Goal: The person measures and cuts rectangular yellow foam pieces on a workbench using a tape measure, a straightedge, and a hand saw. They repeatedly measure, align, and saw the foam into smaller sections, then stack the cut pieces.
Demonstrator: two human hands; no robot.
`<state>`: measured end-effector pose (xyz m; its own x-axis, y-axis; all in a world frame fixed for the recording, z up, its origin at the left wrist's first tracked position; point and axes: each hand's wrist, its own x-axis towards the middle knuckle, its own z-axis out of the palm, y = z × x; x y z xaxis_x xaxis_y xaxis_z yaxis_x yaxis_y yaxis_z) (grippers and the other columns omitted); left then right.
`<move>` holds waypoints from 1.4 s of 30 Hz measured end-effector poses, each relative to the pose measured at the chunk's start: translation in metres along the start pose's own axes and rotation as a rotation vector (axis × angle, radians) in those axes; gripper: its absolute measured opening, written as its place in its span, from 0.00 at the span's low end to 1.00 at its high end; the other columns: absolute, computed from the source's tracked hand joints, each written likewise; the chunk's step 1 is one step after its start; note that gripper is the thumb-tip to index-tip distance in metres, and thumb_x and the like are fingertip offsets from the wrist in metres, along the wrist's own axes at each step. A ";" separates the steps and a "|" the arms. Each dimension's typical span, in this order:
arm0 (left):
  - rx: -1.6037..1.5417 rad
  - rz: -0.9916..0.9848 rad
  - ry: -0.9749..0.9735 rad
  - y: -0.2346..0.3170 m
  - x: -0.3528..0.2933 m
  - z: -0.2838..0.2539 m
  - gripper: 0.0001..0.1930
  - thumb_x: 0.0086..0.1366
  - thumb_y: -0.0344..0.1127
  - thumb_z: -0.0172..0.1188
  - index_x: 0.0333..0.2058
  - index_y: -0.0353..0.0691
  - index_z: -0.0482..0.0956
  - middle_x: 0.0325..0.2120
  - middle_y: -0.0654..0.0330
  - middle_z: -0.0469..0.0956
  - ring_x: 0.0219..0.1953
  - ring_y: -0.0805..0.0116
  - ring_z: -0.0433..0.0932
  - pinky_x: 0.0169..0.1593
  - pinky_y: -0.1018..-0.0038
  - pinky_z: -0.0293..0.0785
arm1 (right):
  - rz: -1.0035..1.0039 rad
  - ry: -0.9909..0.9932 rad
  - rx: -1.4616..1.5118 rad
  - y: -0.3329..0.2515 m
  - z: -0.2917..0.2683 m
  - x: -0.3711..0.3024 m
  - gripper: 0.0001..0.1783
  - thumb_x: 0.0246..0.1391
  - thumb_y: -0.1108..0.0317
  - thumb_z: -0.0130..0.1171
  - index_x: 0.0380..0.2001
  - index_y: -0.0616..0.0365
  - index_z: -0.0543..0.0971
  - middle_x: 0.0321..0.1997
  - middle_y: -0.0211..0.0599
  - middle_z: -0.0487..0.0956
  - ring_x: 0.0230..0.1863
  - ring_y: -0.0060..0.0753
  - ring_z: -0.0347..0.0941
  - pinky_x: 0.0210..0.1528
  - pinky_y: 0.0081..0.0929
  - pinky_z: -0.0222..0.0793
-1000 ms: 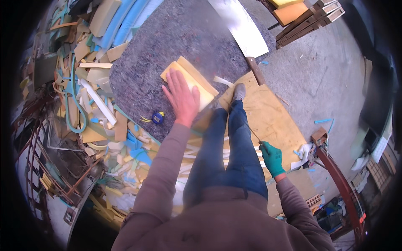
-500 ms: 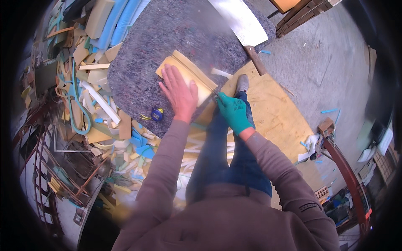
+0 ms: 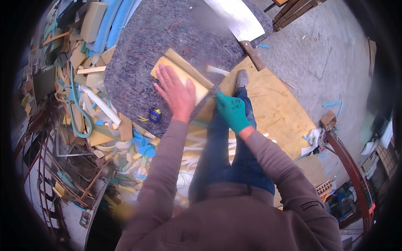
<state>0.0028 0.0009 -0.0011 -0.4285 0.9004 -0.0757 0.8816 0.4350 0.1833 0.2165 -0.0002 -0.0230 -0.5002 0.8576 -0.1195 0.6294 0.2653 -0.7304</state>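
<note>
A yellow foam block (image 3: 201, 93) lies on a dark speckled felt-like mat (image 3: 138, 50). My bare left hand (image 3: 175, 90) presses flat on top of it, fingers stretched out and thumb apart. Along the block's far right side runs a narrow brownish foam strip (image 3: 189, 68), with a line between it and the block. My right hand (image 3: 232, 111), in a green glove, is closed at the block's near right end. Something thin and dark shows at its fingertips, too small to make out. A blue tape measure (image 3: 155, 115) sits left of my left wrist.
A large cleaver (image 3: 240, 21) with a wooden handle lies across the mat's far right edge. Foam offcuts (image 3: 98, 102) are heaped on the left. A white foam sliver (image 3: 217, 70) lies beyond my right hand. A yellowish board (image 3: 272, 104) is under my foot.
The strip along the block's far side shows wider and stands out more from it. Both hands stay in nearly the same places, with the whole view shifted slightly.
</note>
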 end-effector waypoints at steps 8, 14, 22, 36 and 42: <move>0.007 -0.005 -0.010 -0.002 0.002 0.001 0.47 0.69 0.48 0.58 0.78 0.27 0.50 0.81 0.41 0.46 0.84 0.41 0.40 0.79 0.35 0.39 | 0.116 -0.047 -0.005 0.021 -0.041 -0.074 0.10 0.68 0.65 0.64 0.49 0.55 0.85 0.34 0.44 0.87 0.32 0.51 0.84 0.34 0.44 0.76; 0.000 -0.033 -0.023 -0.002 -0.006 -0.018 0.44 0.68 0.47 0.62 0.77 0.33 0.56 0.79 0.39 0.50 0.81 0.36 0.47 0.78 0.37 0.46 | 0.278 0.010 0.035 0.019 -0.080 -0.054 0.15 0.69 0.66 0.63 0.55 0.56 0.85 0.36 0.47 0.87 0.34 0.50 0.86 0.36 0.42 0.78; -0.449 -0.452 0.085 0.035 -0.008 -0.017 0.54 0.58 0.44 0.77 0.74 0.28 0.54 0.64 0.34 0.58 0.66 0.32 0.61 0.71 0.45 0.61 | 0.037 0.266 -0.169 -0.019 -0.047 0.081 0.30 0.66 0.63 0.66 0.69 0.55 0.75 0.50 0.56 0.86 0.48 0.59 0.84 0.45 0.47 0.79; -1.222 -0.595 0.099 0.019 -0.015 -0.071 0.46 0.64 0.27 0.69 0.74 0.35 0.48 0.67 0.43 0.62 0.64 0.55 0.73 0.68 0.61 0.71 | 0.275 -0.292 0.539 -0.096 -0.042 0.112 0.22 0.67 0.60 0.66 0.54 0.69 0.83 0.44 0.48 0.87 0.42 0.33 0.82 0.46 0.36 0.76; -1.320 -0.442 0.169 0.039 -0.004 -0.077 0.42 0.63 0.24 0.63 0.73 0.35 0.52 0.65 0.44 0.65 0.64 0.55 0.73 0.68 0.60 0.72 | 0.443 -0.031 0.739 -0.094 -0.054 0.102 0.12 0.67 0.66 0.65 0.42 0.66 0.84 0.35 0.35 0.85 0.31 0.22 0.76 0.34 0.29 0.72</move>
<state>0.0239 0.0135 0.0816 -0.7195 0.6406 -0.2685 -0.1244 0.2615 0.9572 0.1378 0.0862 0.0699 -0.3229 0.7991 -0.5072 0.2275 -0.4546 -0.8611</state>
